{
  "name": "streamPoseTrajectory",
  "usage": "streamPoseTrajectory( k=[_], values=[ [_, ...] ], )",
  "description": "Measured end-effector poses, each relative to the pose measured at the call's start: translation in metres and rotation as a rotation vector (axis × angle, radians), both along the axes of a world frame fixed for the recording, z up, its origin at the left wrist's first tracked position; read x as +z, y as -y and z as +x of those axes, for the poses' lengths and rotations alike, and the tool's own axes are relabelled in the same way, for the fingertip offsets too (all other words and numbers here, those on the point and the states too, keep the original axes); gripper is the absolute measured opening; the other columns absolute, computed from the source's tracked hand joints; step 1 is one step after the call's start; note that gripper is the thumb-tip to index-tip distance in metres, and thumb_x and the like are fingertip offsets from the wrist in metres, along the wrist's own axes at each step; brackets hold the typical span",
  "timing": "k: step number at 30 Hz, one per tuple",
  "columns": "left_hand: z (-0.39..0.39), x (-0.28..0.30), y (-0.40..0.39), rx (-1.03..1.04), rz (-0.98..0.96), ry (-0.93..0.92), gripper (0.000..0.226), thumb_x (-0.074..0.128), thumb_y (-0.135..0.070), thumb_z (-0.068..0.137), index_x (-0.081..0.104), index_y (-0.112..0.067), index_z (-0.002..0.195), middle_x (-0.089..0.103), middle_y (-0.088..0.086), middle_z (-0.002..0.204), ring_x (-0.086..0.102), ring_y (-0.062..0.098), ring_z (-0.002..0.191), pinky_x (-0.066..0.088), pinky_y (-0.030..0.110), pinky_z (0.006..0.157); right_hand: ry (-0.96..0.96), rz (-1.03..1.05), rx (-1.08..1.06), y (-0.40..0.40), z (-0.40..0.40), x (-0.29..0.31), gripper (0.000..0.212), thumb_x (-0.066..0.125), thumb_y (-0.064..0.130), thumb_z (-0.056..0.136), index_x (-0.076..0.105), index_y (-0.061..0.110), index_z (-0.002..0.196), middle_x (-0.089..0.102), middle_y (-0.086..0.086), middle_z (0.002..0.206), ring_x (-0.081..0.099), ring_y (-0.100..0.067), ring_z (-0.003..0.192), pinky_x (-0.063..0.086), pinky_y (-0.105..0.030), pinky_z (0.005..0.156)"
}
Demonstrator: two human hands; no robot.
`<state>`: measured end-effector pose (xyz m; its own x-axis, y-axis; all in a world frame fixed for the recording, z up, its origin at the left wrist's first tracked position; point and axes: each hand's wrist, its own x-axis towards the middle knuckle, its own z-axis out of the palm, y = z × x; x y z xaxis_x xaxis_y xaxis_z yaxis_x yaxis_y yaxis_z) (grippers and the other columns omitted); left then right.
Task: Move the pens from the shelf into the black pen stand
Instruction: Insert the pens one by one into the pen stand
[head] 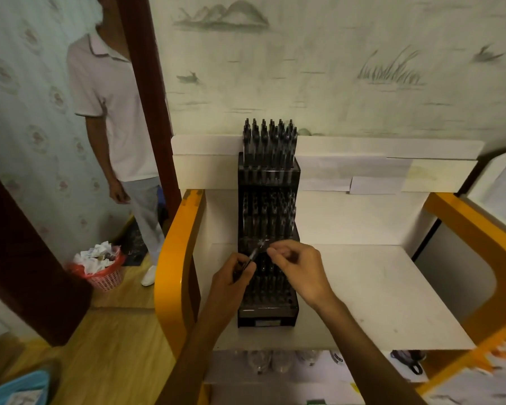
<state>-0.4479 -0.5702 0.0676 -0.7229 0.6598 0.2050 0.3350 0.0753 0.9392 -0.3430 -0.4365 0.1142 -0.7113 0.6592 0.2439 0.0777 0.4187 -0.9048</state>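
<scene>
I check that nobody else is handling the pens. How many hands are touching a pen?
2: the left hand grips the dark slim pen; the right hand pinches its tip, above the black tiered pen stand.

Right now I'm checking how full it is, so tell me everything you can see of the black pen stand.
The black pen stand is a tall, stepped rack, seemingly dark plastic with glossy clear fronts. It stands upright on the white shelf by the yellow side rail. Its top tier is packed with dark pens standing upright; the lower tiers also hold rows. Both hands hover over its lower-middle tier, the left hand holding a pen, the right hand at its tip.
</scene>
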Motion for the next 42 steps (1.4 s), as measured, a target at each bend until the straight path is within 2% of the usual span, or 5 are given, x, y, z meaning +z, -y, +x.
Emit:
streamPoseTrajectory(
  k=[14, 19, 27, 30, 42],
  values=[
    [-0.009, 0.004, 0.012, -0.042, -0.074, -0.145, 0.008, 0.057, -0.030, 0.099, 0.059, -0.035, 0.092, 0.061, -0.011, 0.072, 0.059, 0.006, 0.065, 0.049, 0.023, 0.059, -0.152, -0.396, 0.122, 0.020, -0.017, 0.002, 0.012, 0.067, 0.012, 0.091, 0.069, 0.009, 0.103, 0.075, -0.008, 0.091, 0.074, -0.022, 0.086, 0.060, -0.034, 0.080],
    [-0.016, 0.002, 0.016, 0.009, -0.140, -0.257, 0.012, 0.056, -0.033, 0.099, 0.056, -0.044, 0.094, 0.064, -0.014, 0.094, 0.062, 0.001, 0.088, 0.053, 0.023, 0.075, -0.164, -0.273, -0.007, 0.015, -0.016, 0.001, 0.011, 0.067, 0.013, 0.091, 0.069, 0.013, 0.102, 0.074, -0.004, 0.089, 0.072, -0.015, 0.083, 0.059, -0.028, 0.077],
    [-0.025, 0.002, 0.024, 0.063, -0.249, -0.469, 0.031, 0.050, -0.038, 0.101, 0.056, -0.029, 0.129, 0.055, -0.010, 0.130, 0.052, 0.004, 0.116, 0.045, 0.024, 0.096, -0.025, 0.009, -0.032, 0.017, -0.019, -0.016, 0.016, 0.072, 0.017, 0.088, 0.071, 0.019, 0.104, 0.071, 0.011, 0.090, 0.067, -0.001, 0.084, 0.055, -0.015, 0.079],
    [-0.026, 0.003, 0.026, 0.076, -0.272, -0.526, 0.034, 0.050, -0.037, 0.101, 0.054, -0.027, 0.133, 0.056, -0.006, 0.134, 0.054, 0.008, 0.119, 0.047, 0.032, 0.101, 0.020, 0.051, -0.010, 0.019, -0.021, -0.022, 0.012, 0.071, 0.017, 0.089, 0.071, 0.020, 0.101, 0.071, 0.013, 0.087, 0.067, 0.001, 0.082, 0.053, -0.012, 0.077],
    [-0.029, 0.006, 0.029, 0.105, -0.267, -0.563, 0.032, 0.051, -0.034, 0.101, 0.055, -0.026, 0.132, 0.058, -0.005, 0.132, 0.054, 0.009, 0.118, 0.041, 0.023, 0.098, 0.110, 0.201, 0.022, 0.023, -0.030, -0.042, 0.017, 0.068, 0.021, 0.091, 0.073, 0.016, 0.107, 0.073, 0.008, 0.094, 0.066, 0.000, 0.086, 0.052, -0.013, 0.081]
  ],
)
